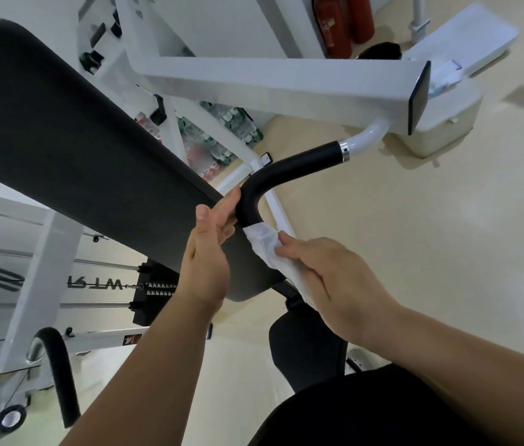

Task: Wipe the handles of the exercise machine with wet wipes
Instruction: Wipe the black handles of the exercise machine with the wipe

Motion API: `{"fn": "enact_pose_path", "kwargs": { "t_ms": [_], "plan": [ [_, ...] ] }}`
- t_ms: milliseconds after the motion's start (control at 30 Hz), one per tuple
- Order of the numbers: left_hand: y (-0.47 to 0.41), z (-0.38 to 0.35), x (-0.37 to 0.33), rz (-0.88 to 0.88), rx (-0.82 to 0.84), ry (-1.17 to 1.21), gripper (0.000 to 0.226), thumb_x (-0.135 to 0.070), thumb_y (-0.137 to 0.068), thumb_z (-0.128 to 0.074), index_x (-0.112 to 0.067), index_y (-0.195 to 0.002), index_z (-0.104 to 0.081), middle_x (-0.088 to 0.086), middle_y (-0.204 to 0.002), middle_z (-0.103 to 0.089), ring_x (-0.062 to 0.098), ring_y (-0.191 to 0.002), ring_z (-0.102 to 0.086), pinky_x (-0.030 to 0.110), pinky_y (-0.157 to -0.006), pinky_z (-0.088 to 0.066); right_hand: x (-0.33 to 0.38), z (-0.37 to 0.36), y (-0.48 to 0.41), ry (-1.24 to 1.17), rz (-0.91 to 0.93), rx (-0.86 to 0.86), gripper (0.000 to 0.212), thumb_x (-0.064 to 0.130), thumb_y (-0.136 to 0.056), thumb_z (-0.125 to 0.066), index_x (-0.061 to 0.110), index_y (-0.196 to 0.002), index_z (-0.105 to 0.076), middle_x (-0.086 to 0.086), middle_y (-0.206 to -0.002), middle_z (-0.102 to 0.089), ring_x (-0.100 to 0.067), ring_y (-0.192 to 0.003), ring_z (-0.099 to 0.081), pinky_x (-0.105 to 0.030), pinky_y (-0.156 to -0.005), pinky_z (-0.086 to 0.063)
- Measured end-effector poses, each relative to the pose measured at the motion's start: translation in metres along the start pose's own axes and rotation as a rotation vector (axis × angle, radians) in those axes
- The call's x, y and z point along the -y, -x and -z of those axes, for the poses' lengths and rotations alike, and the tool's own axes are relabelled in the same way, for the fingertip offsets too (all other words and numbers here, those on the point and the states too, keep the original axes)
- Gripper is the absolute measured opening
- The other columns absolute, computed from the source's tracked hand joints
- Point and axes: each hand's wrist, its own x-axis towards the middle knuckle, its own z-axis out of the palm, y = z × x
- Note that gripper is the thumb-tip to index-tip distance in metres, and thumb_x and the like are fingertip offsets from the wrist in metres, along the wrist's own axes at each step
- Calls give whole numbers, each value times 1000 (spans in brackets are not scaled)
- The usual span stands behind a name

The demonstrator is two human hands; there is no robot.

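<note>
Dark clothing (383,410) filled the lower right corner, with two bare forearms (144,365) reaching up from it. Right hand (321,275): fingers curled round a crumpled white wet wipe (267,249), holding it wrapped about the lower end of the handle (286,175). Handle: black padded grip, bent at an elbow, running up and right to a chrome collar and a white tube joined to the white frame arm (270,78). Left hand (209,252): holding nothing, fingers fairly straight, tips resting against the inner side of the handle's bend, thumb raised. Back pad (61,123): long, black, just beside the handle on the left. Seat (305,346): black, below the hands. Weight stack (154,291): black, lower left of centre. Second handle (61,375): black, curved, bottom left. Fire extinguishers (341,24): red, top right, standing on the pale floor (415,236).
</note>
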Motion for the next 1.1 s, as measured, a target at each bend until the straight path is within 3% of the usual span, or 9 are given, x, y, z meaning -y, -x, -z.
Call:
{"fn": "enact_pose_path", "kwargs": {
  "t_ms": [67,133,333,500,567,633,800,967,1100],
  "plan": [
    [-1,1,0,-3,-6,4,77,-78,-87,-5,-47,-140,-52,-16,-140,-60,8,-135,-50,49,-121,-25,-6,3,0,21,79,-29,33,28,-102,-42,23,-121,-69,20,-93,-68,-5,-77,-51,-17,-70,-41],
    [-1,1,-1,-12,-6,4,76,-76,-88,-6,-45,-140,-53,-15,-138,-62,8,-133,-51,48,-120,-27,-14,2,2,27,83,-43,33,26,-98,-51,24,-126,-67,9,-107,-73,-7,-86,-52,-18,-79,-42],
    [-1,0,-6,17,-14,8,74,-73,-90,-7,-45,-137,-56,-13,-133,-66,7,-131,-53,43,-120,-28,-3,-18,-18,120,42,25,61,34,-96,-60,22,-152,-39,9,-93,-59,-6,-84,-44,-22,-79,-41],
    [-2,-1,-12,40,-41,76,73,-66,-94,-11,-34,-135,-62,-8,-124,-72,10,-125,-60,42,-117,-32,13,-16,-55,150,45,-158,38,37,-99,-51,16,-126,-67,-5,-95,-72,-23,-87,-64,-41,-78,-52],
    [-1,-2,-12,37,-37,77,74,-67,-93,-12,-32,-136,-61,-7,-124,-72,11,-125,-60,43,-117,-33,12,-15,-54,108,33,-155,36,36,-96,-57,17,-125,-68,-1,-94,-71,-19,-87,-63,-32,-79,-51],
    [-1,-2,-12,39,-30,51,74,-69,-92,-11,-36,-137,-60,-9,-127,-70,9,-127,-58,43,-118,-33,10,-14,-39,97,18,-84,46,36,-94,-63,21,-138,-58,13,-85,-60,-6,-77,-53,-10,-71,-41],
    [1,-2,-10,11,-51,17,69,-61,-96,-10,-35,-139,-58,-10,-129,-69,4,-126,-57,39,-117,-34,-2,-10,-3,78,-79,39,70,39,-95,-62,40,-152,-21,15,-88,-54,-4,-70,-49,-15,-67,-35],
    [1,0,-12,6,-37,-35,68,-64,-95,-11,-39,-140,-55,-9,-132,-67,4,-127,-56,41,-118,-34,-5,-11,-3,89,-15,-148,34,34,-86,-74,26,-117,-64,16,-91,-66,-1,-79,-58,-6,-71,-41],
    [1,3,-12,8,-20,-83,72,-75,-86,-13,-46,-140,-53,-11,-134,-65,5,-127,-55,45,-117,-34,-1,-15,-22,94,37,-164,40,29,-84,-74,23,-123,-68,7,-102,-65,-8,-85,-58,-16,-75,-47]
  ]
}}
